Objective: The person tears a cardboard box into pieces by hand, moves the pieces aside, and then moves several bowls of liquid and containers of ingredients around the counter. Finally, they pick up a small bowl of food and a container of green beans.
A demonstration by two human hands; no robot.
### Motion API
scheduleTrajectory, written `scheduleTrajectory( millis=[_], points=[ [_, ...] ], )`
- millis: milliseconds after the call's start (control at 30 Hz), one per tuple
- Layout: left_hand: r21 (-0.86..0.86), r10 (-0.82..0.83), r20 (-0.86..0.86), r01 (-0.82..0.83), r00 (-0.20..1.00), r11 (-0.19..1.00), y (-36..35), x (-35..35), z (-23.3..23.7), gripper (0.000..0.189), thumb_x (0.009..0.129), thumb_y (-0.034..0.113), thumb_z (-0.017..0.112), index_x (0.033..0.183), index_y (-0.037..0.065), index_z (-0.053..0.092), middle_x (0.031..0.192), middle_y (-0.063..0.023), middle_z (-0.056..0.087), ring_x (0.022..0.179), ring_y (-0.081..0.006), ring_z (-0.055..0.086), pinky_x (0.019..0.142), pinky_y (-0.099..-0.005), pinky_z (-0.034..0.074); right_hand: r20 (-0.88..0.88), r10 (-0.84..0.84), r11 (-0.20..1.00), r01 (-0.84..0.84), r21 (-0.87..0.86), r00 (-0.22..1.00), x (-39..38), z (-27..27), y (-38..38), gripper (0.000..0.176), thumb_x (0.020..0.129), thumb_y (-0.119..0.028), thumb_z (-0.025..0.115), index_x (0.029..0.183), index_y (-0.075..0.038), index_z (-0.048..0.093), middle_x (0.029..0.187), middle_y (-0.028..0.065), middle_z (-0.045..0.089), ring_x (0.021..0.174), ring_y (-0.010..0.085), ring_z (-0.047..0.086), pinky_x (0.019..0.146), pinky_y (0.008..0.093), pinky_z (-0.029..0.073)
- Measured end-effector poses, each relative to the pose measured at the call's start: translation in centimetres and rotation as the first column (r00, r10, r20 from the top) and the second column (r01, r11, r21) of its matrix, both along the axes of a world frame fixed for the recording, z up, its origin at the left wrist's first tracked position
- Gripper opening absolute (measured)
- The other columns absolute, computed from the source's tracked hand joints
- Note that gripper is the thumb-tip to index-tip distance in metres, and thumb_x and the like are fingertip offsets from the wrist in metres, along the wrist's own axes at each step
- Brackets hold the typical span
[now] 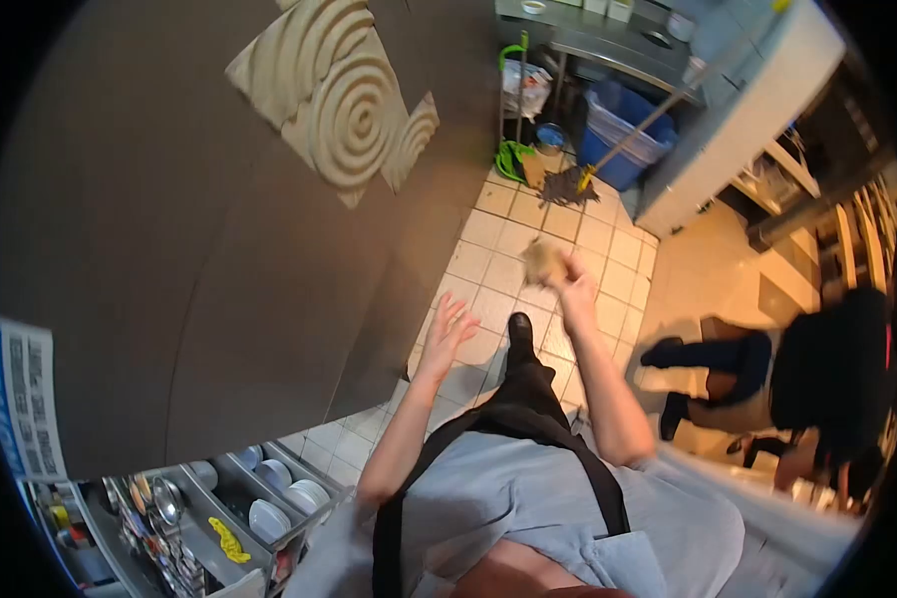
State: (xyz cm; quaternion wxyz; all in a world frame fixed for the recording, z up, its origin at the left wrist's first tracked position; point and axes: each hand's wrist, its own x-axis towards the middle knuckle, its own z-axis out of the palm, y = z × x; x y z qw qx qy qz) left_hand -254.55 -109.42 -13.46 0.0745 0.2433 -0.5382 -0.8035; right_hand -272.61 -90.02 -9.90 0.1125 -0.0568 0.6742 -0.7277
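Note:
My right hand [576, 292] is closed around a crumpled tan rag [543, 261], which is blurred and held out over the tiled floor. My left hand [447, 337] is raised in front of me with its fingers apart and nothing in it. Between the two hands, one black shoe [519, 329] shows on the tiles below. The dark upright panel [269, 279] is to the left of my left hand, with a gap between them.
A mop [608, 159], a green dustpan [511, 159] and a blue bin [623, 130] stand ahead, by a steel counter [618, 60]. Another person [817, 369] is at right, near shelving. Grey trays [224, 498] with dishes and cutlery sit lower left.

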Motion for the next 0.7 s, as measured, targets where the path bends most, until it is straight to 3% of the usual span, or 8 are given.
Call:
scheduleTrajectory(
  millis=[100,233,300,400,500,567,633,700],
  points=[
    [-0.371,0.183,0.442,-0.007,0.878,0.929,-6.4,1.0,-8.4,0.036,0.097,0.017,0.065,0.127,-0.003,0.067,0.141,-0.0185,0.058,0.119,-0.0234,0.065,0.094,-0.0345,0.054,-0.535,-0.015,0.956,0.169,0.240,0.845,-20.5,5.9,-3.9,0.051,0.085,-0.014,0.080,0.130,0.002,0.062,0.122,0.0121,0.065,0.109,0.0218,0.064,0.092,0.0335,0.052],
    [-0.153,0.459,0.476,-0.444,0.750,0.883,-9.7,13.1,-19.2,0.036,0.097,0.024,0.059,0.127,0.004,0.057,0.110,-0.0095,0.068,0.088,-0.0261,0.070,0.071,-0.0380,0.058,-0.962,-0.147,0.876,0.481,-0.018,0.231,-43.6,19.2,-11.8,0.047,0.081,-0.020,0.078,0.122,-0.001,0.065,0.119,0.0193,0.063,0.114,0.0375,0.057,0.100,0.0447,0.047],
    [-0.212,0.608,0.703,-0.708,0.369,0.674,-6.7,14.5,-15.5,0.032,0.092,0.018,0.071,0.118,0.007,0.057,0.097,-0.0067,0.067,0.078,-0.0257,0.069,0.065,-0.0382,0.056,-0.967,-0.150,0.840,0.543,-0.013,0.208,-53.6,22.5,-15.8,0.054,0.081,-0.027,0.080,0.125,0.000,0.064,0.126,0.0235,0.060,0.119,0.0396,0.056,0.101,0.0450,0.047],
    [-0.156,0.503,0.826,-0.754,0.255,0.638,-2.0,18.3,-15.5,0.010,0.094,0.015,0.066,0.095,0.007,0.061,0.076,-0.0112,0.065,0.073,-0.0255,0.072,0.054,-0.0400,0.056,-0.931,-0.133,0.748,0.651,0.130,0.339,-63.0,22.0,-20.5,0.060,0.083,-0.032,0.079,0.129,0.001,0.062,0.129,0.0299,0.055,0.124,0.0446,0.053,0.104,0.0464,0.047],
    [-0.368,0.439,0.673,-0.245,0.595,0.897,4.5,27.0,-19.4,0.008,0.095,0.012,0.062,0.096,0.005,0.059,0.074,-0.0150,0.063,0.068,-0.0298,0.071,0.048,-0.0403,0.055,-0.871,0.004,0.725,0.599,0.341,0.492,-65.0,14.6,-21.4,0.054,0.086,-0.027,0.074,0.129,0.002,0.061,0.127,0.0323,0.057,0.123,0.0474,0.053,0.105,0.0473,0.046],
    [-0.271,0.539,0.719,-0.538,0.438,0.798,9.1,26.8,-20.7,0.010,0.094,0.010,0.062,0.099,0.003,0.060,0.080,-0.0158,0.064,0.070,-0.0310,0.071,0.051,-0.0418,0.056,-0.862,0.130,0.850,0.393,0.351,0.490,-58.8,7.0,-20.2,0.046,0.085,-0.020,0.070,0.125,0.002,0.061,0.124,0.0326,0.058,0.112,0.0486,0.058,0.098,0.0489,0.048],
    [-0.185,0.578,0.775,-0.784,0.254,0.592,14.1,26.6,-21.8,0.013,0.093,0.008,0.063,0.103,0.001,0.060,0.086,-0.0165,0.066,0.071,-0.0322,0.070,0.054,-0.0433,0.057,-0.577,0.380,0.646,0.239,0.725,0.723,-53.2,-9.9,-19.2,0.021,0.086,-0.014,0.066,0.103,-0.001,0.066,0.107,0.0271,0.067,0.097,0.0444,0.064,0.081,0.0513,0.051],
    [-0.205,0.638,0.757,-0.879,0.136,0.431,17.7,27.3,-23.2,0.015,0.093,0.008,0.064,0.105,-0.001,0.062,0.089,-0.0166,0.066,0.073,-0.0334,0.070,0.057,-0.0452,0.058,-0.137,0.699,0.212,-0.020,0.977,0.702,-43.7,-34.5,-18.4,0.049,0.088,-0.022,0.066,0.132,0.000,0.060,0.131,0.0286,0.062,0.117,0.0451,0.058,0.104,0.0517,0.046]
  ],
)
